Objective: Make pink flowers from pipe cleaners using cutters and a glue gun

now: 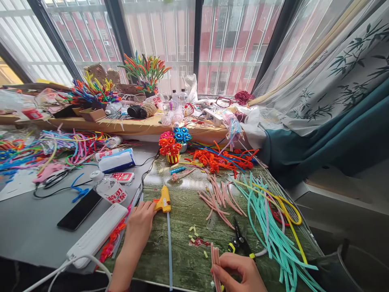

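My left hand (140, 221) is closed round the handle of a yellow glue gun (165, 200), whose nozzle points away from me and whose long glue stick (169, 247) trails toward the front edge. At the lower right, my right hand (238, 272) pinches a small bundle of pink stems (215, 259) upright between thumb and fingers. Black-bladed pliers (240, 237) lie just beyond that hand. Short yellow pieces and dark red bits (199, 241) are scattered between the hands. Loose pink stems (219, 198) lie farther back on the green wood-patterned surface (185, 217).
Turquoise stems (267, 227) spread along the right. Red stems (212, 160) and small flower pots (173, 157) stand or lie behind. At left are a white power strip (97, 233), a black phone (79, 209) and a bottle (110, 188). A cluttered ledge (136, 126) runs below the window.
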Demonstrator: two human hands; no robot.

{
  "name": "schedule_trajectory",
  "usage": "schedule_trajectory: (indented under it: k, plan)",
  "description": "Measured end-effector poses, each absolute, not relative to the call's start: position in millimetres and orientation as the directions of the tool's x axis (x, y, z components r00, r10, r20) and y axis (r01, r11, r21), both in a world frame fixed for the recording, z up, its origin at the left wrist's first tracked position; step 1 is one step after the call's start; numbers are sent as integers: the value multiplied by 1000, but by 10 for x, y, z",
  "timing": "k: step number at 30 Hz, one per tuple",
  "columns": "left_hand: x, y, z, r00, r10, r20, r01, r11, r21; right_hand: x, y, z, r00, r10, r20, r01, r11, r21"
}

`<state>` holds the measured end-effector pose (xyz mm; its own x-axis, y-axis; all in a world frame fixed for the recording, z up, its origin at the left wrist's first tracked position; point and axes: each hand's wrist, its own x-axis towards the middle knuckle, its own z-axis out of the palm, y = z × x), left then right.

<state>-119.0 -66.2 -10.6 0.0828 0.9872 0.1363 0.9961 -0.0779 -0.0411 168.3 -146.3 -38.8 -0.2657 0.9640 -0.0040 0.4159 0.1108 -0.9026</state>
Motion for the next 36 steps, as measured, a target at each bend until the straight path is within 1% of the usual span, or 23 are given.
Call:
schedule_trajectory:
  k: [4, 10, 13, 22, 26, 32, 36]
  plan:
    - [-1174, -572, -99, 76, 987, 139, 997, -71, -42, 1679, -1451, -378, -285, 958, -16, 411, 107, -905]
    - [-1176, -444, -119, 51, 988, 142, 998, -44, -51, 1733, -1404, -310, -369, 928, -60, 486, 137, -863]
    - [-1174, -368, -120, 39, 988, 148, 998, -31, -51, 1740, -1390, -297, -383, 922, -52, 486, 153, -861]
    - [-1150, -38, -112, 11, 987, 162, 998, -2, -60, 1741, -1401, -323, -388, 921, -34, 445, 155, -882]
    - [-1153, 72, -113, -25, 986, 167, 997, 36, -68, 1754, -1396, -349, -388, 921, -18, 442, 169, -881]
    - [-1161, 116, -122, -74, 982, 172, 993, 88, -75, 1778, -1394, -380, -391, 920, 0, 469, 199, -861]
    - [-1171, 88, -131, -84, 980, 182, 992, 100, -79, 1781, -1403, -379, -378, 926, -19, 459, 170, -872]
